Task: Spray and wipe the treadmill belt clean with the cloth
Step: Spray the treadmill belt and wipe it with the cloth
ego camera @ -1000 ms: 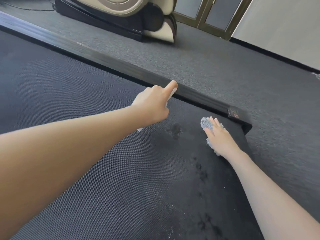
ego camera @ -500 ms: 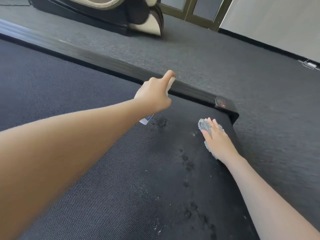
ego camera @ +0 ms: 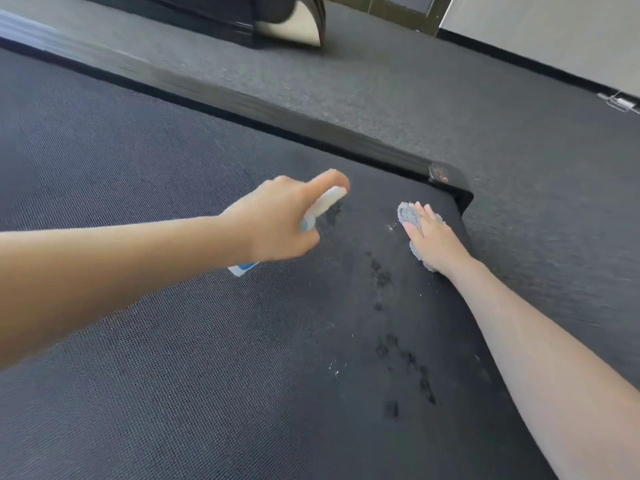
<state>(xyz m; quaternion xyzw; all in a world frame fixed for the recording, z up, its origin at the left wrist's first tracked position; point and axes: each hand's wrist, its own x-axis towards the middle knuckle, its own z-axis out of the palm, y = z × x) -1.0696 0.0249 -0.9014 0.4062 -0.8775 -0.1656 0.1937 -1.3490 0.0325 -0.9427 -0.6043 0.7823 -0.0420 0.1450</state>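
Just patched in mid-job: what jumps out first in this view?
Two bare arms reach over the dark belt. The left hand grips a white spray bottle at centre, forefinger on top; the right hand presses a grey cloth flat near the belt's far right corner. Dark wet spots trail between them.

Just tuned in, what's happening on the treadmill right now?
A person is cleaning the treadmill belt. The left hand holds a small white and blue spray bottle above the belt, index finger on top of the nozzle. The right hand presses a grey cloth flat on the belt near its far right corner. Dark wet spots dot the belt between and below the hands, not yet wiped.
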